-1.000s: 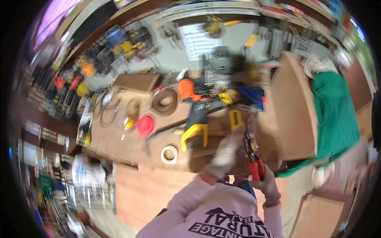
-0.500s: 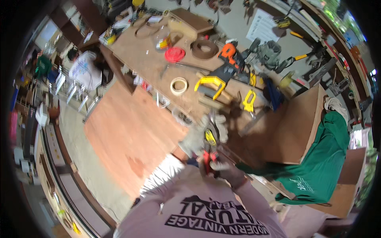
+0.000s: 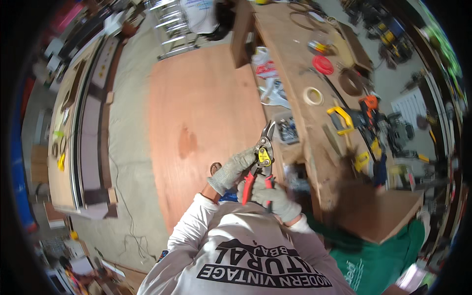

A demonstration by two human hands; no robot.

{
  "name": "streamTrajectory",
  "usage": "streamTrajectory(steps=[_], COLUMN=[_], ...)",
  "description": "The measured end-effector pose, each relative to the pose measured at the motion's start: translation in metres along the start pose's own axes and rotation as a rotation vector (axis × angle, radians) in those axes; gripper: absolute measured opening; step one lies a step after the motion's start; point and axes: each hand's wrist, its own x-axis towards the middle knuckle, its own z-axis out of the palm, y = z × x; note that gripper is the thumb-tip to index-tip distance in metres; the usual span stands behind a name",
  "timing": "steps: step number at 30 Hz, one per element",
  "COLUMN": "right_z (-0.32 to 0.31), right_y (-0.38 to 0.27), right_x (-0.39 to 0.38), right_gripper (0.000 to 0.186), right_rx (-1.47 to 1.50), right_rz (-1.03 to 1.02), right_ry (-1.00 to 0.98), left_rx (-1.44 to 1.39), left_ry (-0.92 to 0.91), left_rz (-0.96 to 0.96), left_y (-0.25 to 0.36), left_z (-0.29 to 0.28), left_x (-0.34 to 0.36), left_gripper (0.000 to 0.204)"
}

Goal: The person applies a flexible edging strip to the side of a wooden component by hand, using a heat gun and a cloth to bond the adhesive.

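Observation:
A pair of tin snips [image 3: 264,155], with red handles and a yellow plate at the pivot, is held upright before my chest, blades away from me. My left hand [image 3: 233,170], in a light knitted glove, is closed at the side of the snips' pivot. Around the red handles sits my right hand [image 3: 279,200], gloved too; the handles stand apart. Some fingers are hidden behind the tool. Beyond both hands lies a large reddish-brown wooden sheet [image 3: 211,105] with a darker stain.
To the right runs a workbench [image 3: 300,110] with a tape roll [image 3: 313,96], a yellow-handled saw [image 3: 342,119] and an orange-and-black tool [image 3: 368,105]. A bin of small hardware [image 3: 287,129] sits under its edge. Green cloth [image 3: 378,260] hangs lower right. A cable [image 3: 131,216] crosses the floor. A person [image 3: 200,14] is far off.
My view has swung round, so the bench now lies at the right and the wooden sheet ahead. Both hands still hold the snips, whose handles look wider apart.

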Motion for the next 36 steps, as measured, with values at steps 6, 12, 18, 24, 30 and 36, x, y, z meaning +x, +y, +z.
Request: streamTrajectory(steps=[6,12,18,24,30,36], right_z=[0.047,0.154,0.256,0.305,0.350,0.372], right_y=[-0.007,0.022,0.053,0.046,0.024,-0.022], right_x=[0.125,0.285,0.401,0.511,0.648,0.793], right_gripper=[0.078,0.064,0.048,0.047,0.047,0.040], right_rx=[-0.159,-0.470,-0.460,-0.441,-0.518,-0.760], right_rz=[0.379,0.609,0.733,0.900,0.940,1.212], right_ry=[-0.313,-0.325,-0.182,-0.299,-0.354,-0.518], left_rx=[-0.086,-0.186,-0.126,-0.096,-0.186,-0.355], left_ry=[0.153,0.343,0.728,0.910,0.869,1.025], left_rz=[0.231,0.401,0.535,0.646,0.823,1.262], left_y=[0.054,0.177,0.273,0.342,0.435,0.546], left_z=[-0.112,-0.216,-0.318,-0.408,-0.499,-0.616], left_x=[-0.070,-0.153,-0.198,-0.216,-0.196,-0.292], left_gripper=[0.046,0.052,0.031,0.023,0.020,0.020])
